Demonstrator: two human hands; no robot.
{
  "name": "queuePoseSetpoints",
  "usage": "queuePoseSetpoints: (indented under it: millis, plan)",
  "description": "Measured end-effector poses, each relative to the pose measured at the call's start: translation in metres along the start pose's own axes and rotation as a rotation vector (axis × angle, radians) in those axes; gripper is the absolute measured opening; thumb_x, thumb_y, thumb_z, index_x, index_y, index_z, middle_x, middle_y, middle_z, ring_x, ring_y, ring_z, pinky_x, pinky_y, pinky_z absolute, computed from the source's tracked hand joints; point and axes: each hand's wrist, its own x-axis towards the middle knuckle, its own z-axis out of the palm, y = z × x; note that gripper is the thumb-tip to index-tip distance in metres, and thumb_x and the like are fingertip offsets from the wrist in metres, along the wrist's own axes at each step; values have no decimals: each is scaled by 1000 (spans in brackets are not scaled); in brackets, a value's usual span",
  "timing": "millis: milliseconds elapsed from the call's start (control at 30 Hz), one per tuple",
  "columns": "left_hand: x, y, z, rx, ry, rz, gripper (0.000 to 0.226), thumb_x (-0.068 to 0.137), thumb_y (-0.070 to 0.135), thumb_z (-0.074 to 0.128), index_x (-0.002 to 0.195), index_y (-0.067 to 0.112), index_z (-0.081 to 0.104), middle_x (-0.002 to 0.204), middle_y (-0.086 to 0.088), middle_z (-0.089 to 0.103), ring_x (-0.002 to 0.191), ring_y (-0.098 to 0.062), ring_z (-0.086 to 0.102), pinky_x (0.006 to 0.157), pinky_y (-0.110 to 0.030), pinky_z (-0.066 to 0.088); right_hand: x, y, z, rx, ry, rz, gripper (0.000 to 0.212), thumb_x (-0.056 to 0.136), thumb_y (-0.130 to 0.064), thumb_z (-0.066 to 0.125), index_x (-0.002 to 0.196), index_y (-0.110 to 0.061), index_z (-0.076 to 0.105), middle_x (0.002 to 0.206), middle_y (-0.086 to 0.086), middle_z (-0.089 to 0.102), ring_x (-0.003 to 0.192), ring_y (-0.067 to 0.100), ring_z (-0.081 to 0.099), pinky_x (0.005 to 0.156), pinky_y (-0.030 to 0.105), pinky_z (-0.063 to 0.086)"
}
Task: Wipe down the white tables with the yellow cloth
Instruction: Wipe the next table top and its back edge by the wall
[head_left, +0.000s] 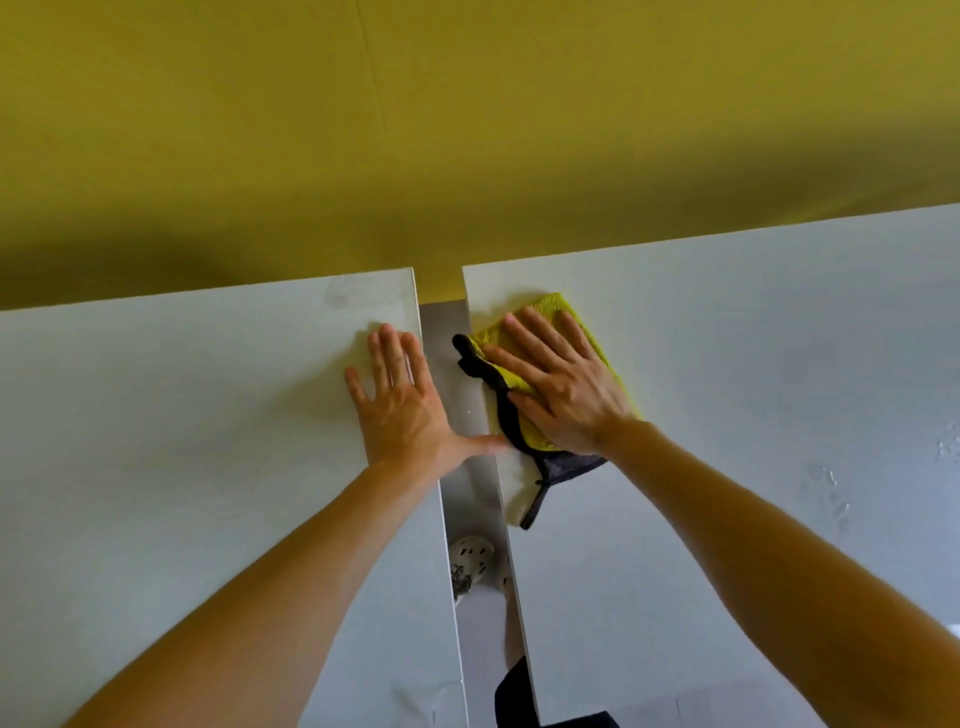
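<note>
1. The right grip (563, 387), fingers straight, presses the yellow cloth (553, 307) flat on the right table (753, 338), near its far left corner.
2. The left grip (402, 400) rests flat, empty, on the left table (182, 415).
3. Wiping is probably underway; the next move needs even sweeps rightward.

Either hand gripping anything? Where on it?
Nothing gripped: right hand presses flat on the middle of the yellow cloth; left hand lies flat on the left table.

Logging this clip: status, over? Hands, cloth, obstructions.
Left hand open, flat on left white table. Right hand open, pressing yellow cloth on right white table. Cloth's dark edge overhangs gap between tables; no obstruction seen.
</note>
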Motion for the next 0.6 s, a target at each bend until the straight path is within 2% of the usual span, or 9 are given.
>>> queuePoseSetpoints:
  millis: [67, 167, 200, 233, 333, 367, 400, 533, 600]
  plan:
    - [2, 5, 0, 5, -10, -27, 181, 44, 115, 50, 166, 4, -26, 173, -21, -35, 163, -38, -30, 131, -69, 2, 12, 38, 2, 18, 79, 155, 63, 112, -47, 46, 171, -40, 25, 181, 4, 17, 169, 28, 8, 134, 61, 12]
    - [2, 9, 1, 14, -38, -33, 182, 46, 112, 56, 164, 4, -31, 171, -21, -39, 161, -38, -34, 131, -69, -1, 26, 76, -4, 70, 140, 667, 65, 108, -51, 39, 171, -38, 26, 182, 5, 16, 169, 29, 9, 134, 62, 10]
    - [2, 7, 2, 14, -26, -28, 182, 46, 112, 56, 164, 5, -31, 171, -21, -39, 161, -38, -34, 131, -69, -1, 32, 64, -5, 71, 127, 723, 67, 107, -52, 37, 172, -37, 25, 182, 5, 14, 169, 30, 8, 134, 61, 7]
    - [1, 5, 3, 11, -13, -20, 182, 45, 113, 56, 164, 5, -31, 172, -20, -38, 161, -38, -33, 131, -68, -2, 38, 46, -4, 61, 124, 670, 68, 106, -51, 39, 171, -37, 26, 182, 5, 16, 169, 30, 9, 134, 61, 7]
    - [0, 3, 6, -18, 25, -2, 182, 44, 110, 61, 167, 6, -24, 175, -20, -31, 164, -37, -28, 131, -69, 3, 43, -9, -1, 53, 52, 180, 64, 111, -51, 40, 172, -39, 24, 182, 2, 14, 169, 29, 5, 134, 61, 6]
    - [0, 3, 7, -18, 46, -1, 181, 45, 109, 62, 168, 6, -22, 176, -19, -29, 164, -37, -26, 131, -69, 5, 41, -16, 2, 37, 23, 83, 62, 113, -53, 36, 172, -40, 21, 182, 1, 11, 169, 27, 3, 134, 61, 5]
    - [0, 3, 7, -13, 57, -4, 179, 46, 110, 61, 168, 7, -21, 176, -19, -28, 164, -37, -26, 131, -69, 6, 44, -14, 4, 26, 28, 57, 61, 114, -55, 33, 172, -41, 20, 183, -1, 10, 169, 26, 2, 134, 60, 6]
    - [-1, 2, 6, -1, 30, -19, 178, 46, 116, 46, 164, 8, -32, 172, -17, -39, 161, -34, -35, 132, -67, -1, 80, 9, -3, 78, 94, 292, 61, 114, -53, 32, 172, -38, 24, 182, 2, 15, 169, 27, 7, 134, 60, 11]
    - [-1, 1, 7, -9, 30, -10, 179, 45, 117, 46, 164, 8, -32, 172, -16, -39, 161, -33, -35, 132, -66, -1, 73, 3, -6, 107, 96, 308, 61, 115, -50, 31, 173, -35, 21, 182, 2, 13, 169, 27, 5, 134, 60, 9]
